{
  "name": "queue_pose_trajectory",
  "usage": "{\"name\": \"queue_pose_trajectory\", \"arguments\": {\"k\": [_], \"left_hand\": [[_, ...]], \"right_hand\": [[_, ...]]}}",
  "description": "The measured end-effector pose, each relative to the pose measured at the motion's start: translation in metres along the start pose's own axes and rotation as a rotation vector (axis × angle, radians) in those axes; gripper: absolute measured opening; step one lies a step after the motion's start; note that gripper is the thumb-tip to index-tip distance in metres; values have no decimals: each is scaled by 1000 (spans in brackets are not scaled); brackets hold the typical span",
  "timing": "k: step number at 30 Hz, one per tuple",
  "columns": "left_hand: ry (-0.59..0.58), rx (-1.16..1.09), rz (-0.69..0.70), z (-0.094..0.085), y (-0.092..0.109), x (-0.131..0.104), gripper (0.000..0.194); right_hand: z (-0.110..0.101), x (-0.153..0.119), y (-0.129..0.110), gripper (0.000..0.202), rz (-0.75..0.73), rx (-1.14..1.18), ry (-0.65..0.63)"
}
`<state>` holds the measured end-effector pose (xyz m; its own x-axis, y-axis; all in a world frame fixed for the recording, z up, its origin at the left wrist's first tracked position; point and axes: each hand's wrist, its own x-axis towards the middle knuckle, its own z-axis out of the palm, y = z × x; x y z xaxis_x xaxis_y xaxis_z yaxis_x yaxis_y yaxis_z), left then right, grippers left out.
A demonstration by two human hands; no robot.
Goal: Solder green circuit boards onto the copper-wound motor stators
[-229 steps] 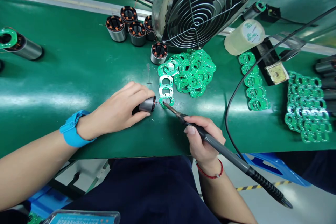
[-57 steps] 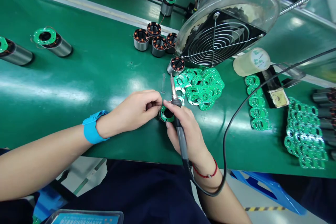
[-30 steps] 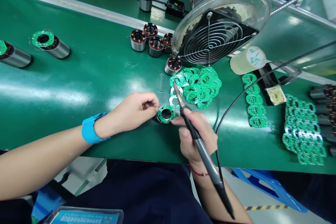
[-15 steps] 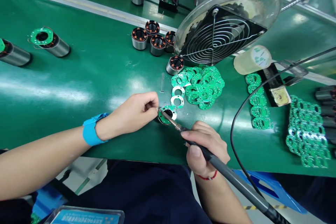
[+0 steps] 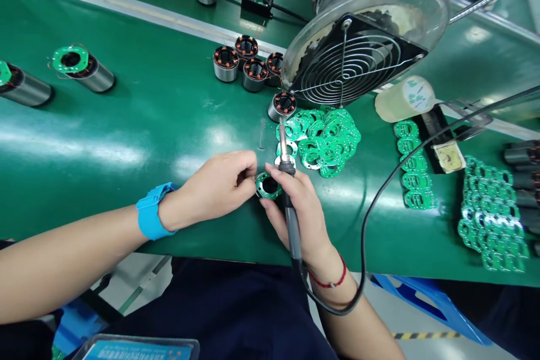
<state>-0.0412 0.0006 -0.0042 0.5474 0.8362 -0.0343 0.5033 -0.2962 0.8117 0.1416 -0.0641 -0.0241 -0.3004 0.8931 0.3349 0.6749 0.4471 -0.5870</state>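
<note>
A ring-shaped green circuit board [image 5: 262, 190] lies on a round dark motor part in front of me, its centre hole black. My left hand [image 5: 215, 184], with a blue wrist strap [image 5: 152, 212], is closed in a pinch at the board's left edge; what the fingertips hold is too small to make out. In my right hand [image 5: 311, 216] is a soldering iron [image 5: 292, 225], its tip pointing away from me, above the loose boards. The right thumb and forefinger reach to the board's right side, one on the near side and one on the far side.
A pile of green ring boards [image 5: 333, 140] lies beyond my right hand, below a fume extractor fan [image 5: 346, 64]. Several wound motor stators [image 5: 225, 63] stand behind. Board panels [image 5: 491, 214], a tape roll [image 5: 405, 100] and the iron's cable [image 5: 366, 214] are on the right.
The soldering iron's tip has left the board and swung up and away. My right hand has moved left, its thumb and forefinger now at the board. My left hand has stayed nearly still.
</note>
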Motion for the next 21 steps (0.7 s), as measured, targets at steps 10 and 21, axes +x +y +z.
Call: {"name": "queue_pose_trajectory", "arguments": {"k": [10,21], "left_hand": [[0,161,212,-6,-5,-10,24],[-13,824,464,-9,-10,-16,23]], "right_hand": [[-42,-3,7,39,69,-137,84],[-129,30,156,39,468,-367,299]]}}
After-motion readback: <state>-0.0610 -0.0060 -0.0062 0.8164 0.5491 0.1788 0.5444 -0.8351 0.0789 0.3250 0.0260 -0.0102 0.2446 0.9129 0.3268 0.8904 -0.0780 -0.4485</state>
